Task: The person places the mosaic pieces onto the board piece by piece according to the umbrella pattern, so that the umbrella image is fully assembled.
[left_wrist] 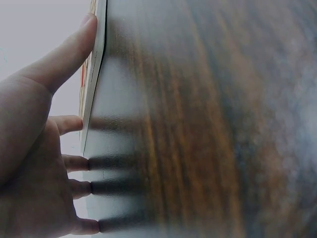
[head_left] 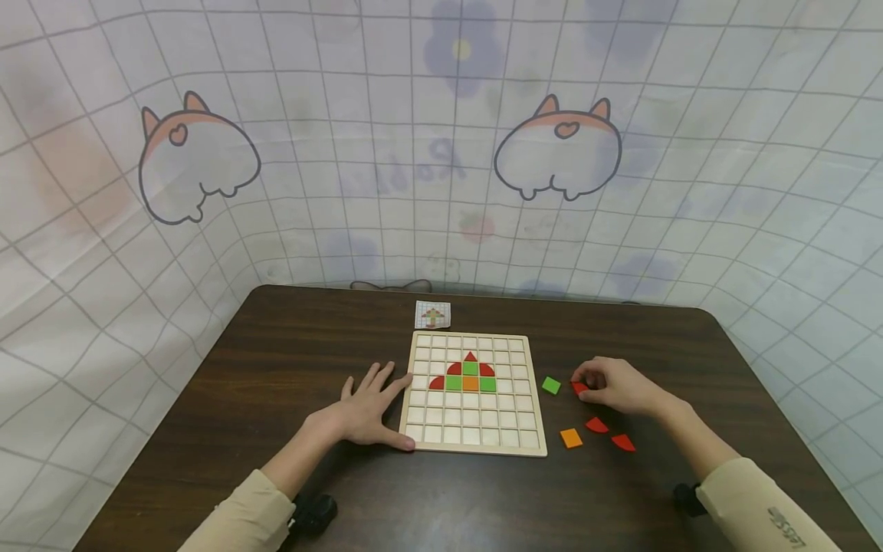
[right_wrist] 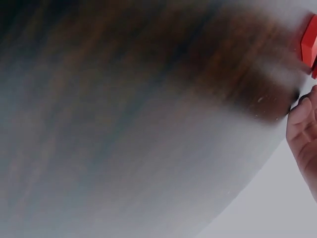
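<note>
In the head view a pale wooden grid board [head_left: 441,446] lies mid-table. Red, green and orange tiles on it form a stepped shape with a red triangle [head_left: 471,356] on top and an orange square [head_left: 471,383] at the centre. Spread fingers of my left hand [head_left: 362,412] lie along the board's left side, thumb and index finger touching its edge. To the right of the board, my right hand [head_left: 617,386] pinches a red tile [head_left: 579,389] at the tabletop; the fingers partly hide its shape. In the right wrist view that hand [right_wrist: 304,134] is mostly cut off.
A green square tile [head_left: 551,386] lies between the board and my right hand. Nearer me are an orange square tile [head_left: 571,438] and two red quarter-round tiles, one [head_left: 596,425] left of the other [head_left: 624,442]. Behind the board lies a small pattern card [head_left: 432,314].
</note>
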{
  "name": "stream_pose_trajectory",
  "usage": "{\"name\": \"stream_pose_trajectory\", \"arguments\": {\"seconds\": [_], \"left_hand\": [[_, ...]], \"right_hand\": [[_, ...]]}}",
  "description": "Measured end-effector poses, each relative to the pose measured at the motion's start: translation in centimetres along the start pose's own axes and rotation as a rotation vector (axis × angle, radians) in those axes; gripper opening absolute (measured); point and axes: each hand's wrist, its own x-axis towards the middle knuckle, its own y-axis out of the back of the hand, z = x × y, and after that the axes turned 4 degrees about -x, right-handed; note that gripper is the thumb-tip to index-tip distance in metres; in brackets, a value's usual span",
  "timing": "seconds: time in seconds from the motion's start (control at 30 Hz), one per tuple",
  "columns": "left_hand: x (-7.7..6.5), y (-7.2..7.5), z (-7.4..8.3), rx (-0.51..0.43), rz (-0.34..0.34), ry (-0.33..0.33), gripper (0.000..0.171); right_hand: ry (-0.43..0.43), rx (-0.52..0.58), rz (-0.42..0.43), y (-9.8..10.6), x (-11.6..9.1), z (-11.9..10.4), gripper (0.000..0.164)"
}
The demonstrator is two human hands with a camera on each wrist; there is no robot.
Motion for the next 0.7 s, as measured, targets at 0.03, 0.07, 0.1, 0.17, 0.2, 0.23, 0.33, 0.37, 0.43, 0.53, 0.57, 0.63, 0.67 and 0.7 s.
{"name": "stream_pose_trajectory", "arguments": {"seconds": [0.03, 0.07, 0.1, 0.17, 0.2, 0.23, 0.33, 0.37, 0.43, 0.53, 0.57, 0.63, 0.67, 0.7], "left_hand": [[0.0, 0.0, 0.0, 0.001, 0.000, 0.000, 0.114], [0.0, 0.0, 0.0, 0.002, 0.001, -0.001, 0.114], [0.0, 0.0, 0.0, 0.002, 0.001, -0.001, 0.114], [0.0, 0.0, -0.1, 0.004, 0.001, -0.001, 0.114], [0.1, 0.0, -0.1, 0.005, 0.000, -0.002, 0.114], [0.1, 0.0, -0.1, 0.005, 0.000, -0.001, 0.114], [0.1, 0.0, -0.1, 0.005, -0.002, -0.001, 0.114], [0.0, 0.0, -0.1, 0.004, -0.002, 0.000, 0.114], [0.0, 0.0, -0.1, 0.002, -0.003, 0.001, 0.114], [-0.1, 0.1, 0.0, 0.000, -0.001, 0.001, 0.114], [-0.1, 0.1, 0.0, 0.001, -0.001, 0.001, 0.113], [-0.1, 0.1, 0.0, 0.004, 0.001, 0.001, 0.113], [-0.1, 0.1, 0.0, 0.004, 0.002, 0.002, 0.113], [-0.1, 0.1, 0.0, 0.005, 0.002, 0.001, 0.113]], "right_hand": [[0.005, -0.003, 0.003, -0.1, 0.0, 0.0, 0.020], [0.008, -0.009, 0.006, -0.1, 0.1, -0.1, 0.020], [0.009, -0.014, 0.011, -0.2, 0.1, -0.1, 0.019], [0.007, -0.016, 0.018, -0.3, 0.2, -0.2, 0.017], [0.004, -0.014, 0.021, -0.4, 0.3, -0.3, 0.017], [0.001, -0.012, 0.024, -0.4, 0.4, -0.4, 0.016], [0.000, 0.001, 0.042, -0.4, 0.6, -0.8, 0.015], [0.003, 0.005, 0.048, -0.4, 0.8, -1.0, 0.015], [0.010, 0.012, 0.059, -0.4, 1.0, -1.4, 0.015], [0.026, 0.017, 0.067, -0.4, 1.6, -2.1, 0.015], [0.029, 0.018, 0.068, -0.4, 1.7, -2.3, 0.016], [0.034, 0.023, 0.064, -0.6, 2.1, -2.7, 0.016], [0.040, 0.025, 0.062, -0.7, 2.4, -2.9, 0.017], [0.044, 0.024, 0.062, -0.8, 2.6, -3.1, 0.017]]}}
